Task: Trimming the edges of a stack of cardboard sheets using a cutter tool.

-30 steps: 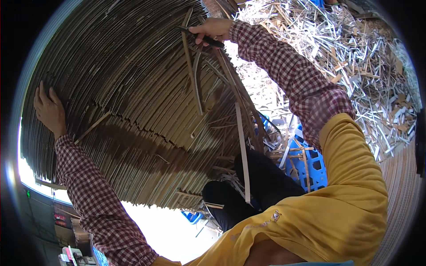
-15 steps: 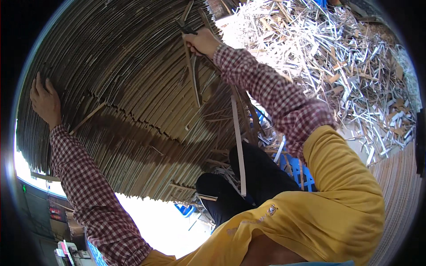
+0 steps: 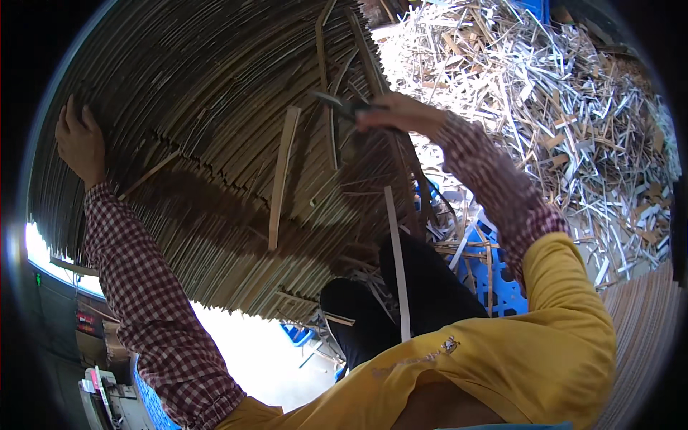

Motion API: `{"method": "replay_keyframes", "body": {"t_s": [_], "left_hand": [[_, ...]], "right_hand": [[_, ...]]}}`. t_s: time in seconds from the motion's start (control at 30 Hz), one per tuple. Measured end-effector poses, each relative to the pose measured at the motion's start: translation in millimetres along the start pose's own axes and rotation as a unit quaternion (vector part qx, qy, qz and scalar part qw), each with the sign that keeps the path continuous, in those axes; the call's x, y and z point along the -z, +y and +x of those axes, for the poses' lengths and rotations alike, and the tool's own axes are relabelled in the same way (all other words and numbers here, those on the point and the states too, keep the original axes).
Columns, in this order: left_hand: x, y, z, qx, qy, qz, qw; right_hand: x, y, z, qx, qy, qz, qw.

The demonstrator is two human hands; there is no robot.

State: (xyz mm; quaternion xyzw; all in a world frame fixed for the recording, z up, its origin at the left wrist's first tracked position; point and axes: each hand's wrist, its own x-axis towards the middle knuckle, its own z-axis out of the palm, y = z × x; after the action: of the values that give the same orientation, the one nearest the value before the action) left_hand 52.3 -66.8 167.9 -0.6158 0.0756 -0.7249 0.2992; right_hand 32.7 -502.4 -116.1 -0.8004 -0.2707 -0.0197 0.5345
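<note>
A large stack of cardboard sheets [image 3: 208,93] fills the upper left, its layered edges facing me. My left hand [image 3: 80,143] lies on the stack's far left side, fingers stretched out. Above the right part of the stack, my right hand [image 3: 401,115] grips a dark hand tool [image 3: 342,106], blurred by motion; its exact kind is unclear, though it looks like pliers. A loose cardboard strip [image 3: 284,179] stands out against the stack left of the tool. Narrower strips [image 3: 328,86] hang beside the tool at the stack's right end.
A big heap of cardboard scraps [image 3: 523,93] spreads at the upper right. Near my knees stands a blue plastic crate [image 3: 494,276] with scraps around it. One long pale strip [image 3: 398,265] crosses my legs. More stacked sheets [image 3: 641,337] stand at the lower right.
My right hand has moved right and down with the tool, away from the stack's face. A cardboard strip now shows loose in front of the stack. My left hand stays on the stack.
</note>
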Motion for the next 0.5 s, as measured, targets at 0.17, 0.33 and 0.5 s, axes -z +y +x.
{"method": "replay_keyframes", "body": {"t_s": [0.17, 0.33, 0.5], "left_hand": [[-5, 0, 0, -0.007, 0.015, -0.028, 0.999], [-2, -5, -2, -0.015, 0.018, -0.011, 1.0], [-4, -2, 0, -0.008, 0.019, -0.033, 0.999]], "right_hand": [[30, -34, 63, -0.051, 0.06, -0.008, 0.997], [34, -49, 71, -0.121, 0.068, 0.034, 0.99], [41, -42, 74, -0.087, 0.113, 0.091, 0.986]]}}
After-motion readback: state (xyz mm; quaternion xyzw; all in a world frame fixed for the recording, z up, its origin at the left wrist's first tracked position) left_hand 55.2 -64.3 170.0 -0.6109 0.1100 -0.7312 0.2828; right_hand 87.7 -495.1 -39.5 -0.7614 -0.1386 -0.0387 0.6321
